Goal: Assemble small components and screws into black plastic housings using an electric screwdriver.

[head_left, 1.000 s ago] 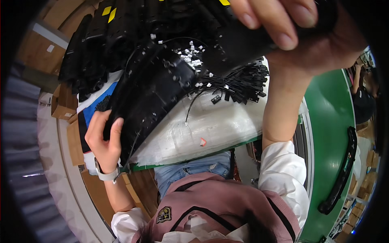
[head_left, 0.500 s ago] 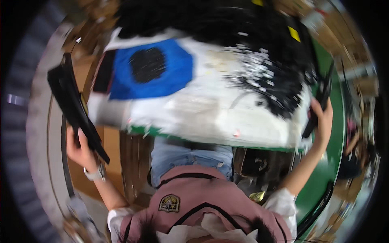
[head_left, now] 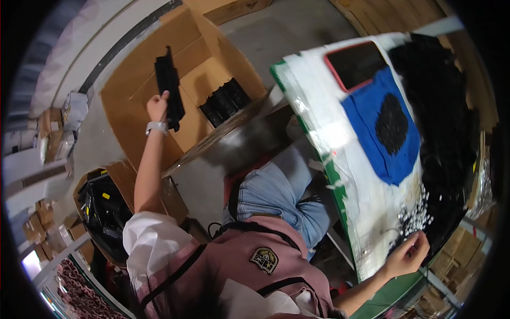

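Carton (head_left: pixel 125 85), black part (head_left: pixel 169 80) in left fingers (head_left: pixel 161 100)

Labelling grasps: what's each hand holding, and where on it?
Left hand: a long black part, held by its edge, toward the lower end. Right hand: cannot tell.

a hot glare spot whitens the white plastic-covered tabletop (head_left: pixel 332 134); soft shadow dims the open brown cardboard box (head_left: pixel 133 80); fisheye edges bend into black.
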A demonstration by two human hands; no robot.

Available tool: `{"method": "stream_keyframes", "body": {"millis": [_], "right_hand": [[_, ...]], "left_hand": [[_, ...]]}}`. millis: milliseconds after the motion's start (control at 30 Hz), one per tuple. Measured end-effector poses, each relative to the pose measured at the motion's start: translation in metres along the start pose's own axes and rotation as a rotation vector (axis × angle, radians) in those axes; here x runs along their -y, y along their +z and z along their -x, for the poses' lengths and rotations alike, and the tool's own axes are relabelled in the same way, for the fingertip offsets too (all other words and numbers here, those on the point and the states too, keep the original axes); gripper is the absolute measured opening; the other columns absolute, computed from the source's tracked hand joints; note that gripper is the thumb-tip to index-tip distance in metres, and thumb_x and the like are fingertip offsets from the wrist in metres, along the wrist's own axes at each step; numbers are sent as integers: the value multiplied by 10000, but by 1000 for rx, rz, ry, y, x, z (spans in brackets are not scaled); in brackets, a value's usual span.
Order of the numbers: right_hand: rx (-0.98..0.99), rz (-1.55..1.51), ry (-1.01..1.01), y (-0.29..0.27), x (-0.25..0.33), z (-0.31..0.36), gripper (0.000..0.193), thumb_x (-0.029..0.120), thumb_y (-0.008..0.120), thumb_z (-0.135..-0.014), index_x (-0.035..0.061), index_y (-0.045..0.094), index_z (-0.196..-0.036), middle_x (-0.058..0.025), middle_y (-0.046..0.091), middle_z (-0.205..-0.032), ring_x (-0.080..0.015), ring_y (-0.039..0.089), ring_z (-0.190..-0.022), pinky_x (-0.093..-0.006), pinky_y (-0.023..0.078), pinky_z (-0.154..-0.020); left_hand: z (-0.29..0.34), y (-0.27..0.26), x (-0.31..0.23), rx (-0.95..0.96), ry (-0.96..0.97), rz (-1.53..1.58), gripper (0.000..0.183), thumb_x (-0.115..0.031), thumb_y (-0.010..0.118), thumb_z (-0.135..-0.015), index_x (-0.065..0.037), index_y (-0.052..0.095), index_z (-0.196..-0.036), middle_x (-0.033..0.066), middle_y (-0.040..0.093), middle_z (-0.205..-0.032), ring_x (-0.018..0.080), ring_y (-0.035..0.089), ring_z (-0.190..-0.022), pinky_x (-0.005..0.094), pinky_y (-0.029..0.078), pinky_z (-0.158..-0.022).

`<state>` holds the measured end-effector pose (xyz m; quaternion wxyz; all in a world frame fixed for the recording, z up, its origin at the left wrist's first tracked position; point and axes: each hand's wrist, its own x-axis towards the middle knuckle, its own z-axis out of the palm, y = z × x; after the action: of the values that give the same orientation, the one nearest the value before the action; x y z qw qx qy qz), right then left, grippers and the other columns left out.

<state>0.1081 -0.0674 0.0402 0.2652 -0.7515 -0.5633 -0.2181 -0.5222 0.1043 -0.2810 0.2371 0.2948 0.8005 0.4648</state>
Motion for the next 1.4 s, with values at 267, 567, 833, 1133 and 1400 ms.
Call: {"method": "stream_keyframes", "body": {"millis": [267,567,833,1133,1400], "right_hand": [[611,-589,-693,137,162,-27,125,18,657,-701,28,580,-800,-78,560,-648,-240,546,-545,-313,441,-481],[852,-439,-450,118,144,-19,107,55,646,-665,85,595,-754,-46,495,-587,-198,464,-473,-317,377,-447],[942,-390,-417,195,145,-28,144,92,702,-626,118,668,-764,-22,509,-597,-162,449,-462,-304,371,-428],[879,-375,-499,225,139,-36,124,96,672,-635,101,606,-739,-41,535,-618,-190,488,-474,-314,420,-456],[754,-367,-554,192,153,-31,122,99,646,-643,85,550,-717,-58,559,-636,-215,523,-485,-322,464,-481]], "left_hand": [[-5,133,128,0,-352,-499,429,-359,654,-767,60,668,-858,288,645,-883,428,629,-889,444,488,-800],[-86,228,155,-53,-387,-619,415,-346,643,-782,46,658,-917,281,644,-921,426,630,-900,474,504,-796],[-169,296,165,-125,-324,-636,425,-420,583,-844,-24,633,-992,233,654,-955,414,626,-903,481,509,-776],[-179,344,299,226,-199,-241,447,-283,455,-890,-102,494,-1298,225,564,-1205,383,529,-1140,404,415,-978],[-105,311,275,617,-74,-500,374,-220,470,-856,-89,546,-1198,216,611,-1115,395,578,-1040,421,455,-921]]}}
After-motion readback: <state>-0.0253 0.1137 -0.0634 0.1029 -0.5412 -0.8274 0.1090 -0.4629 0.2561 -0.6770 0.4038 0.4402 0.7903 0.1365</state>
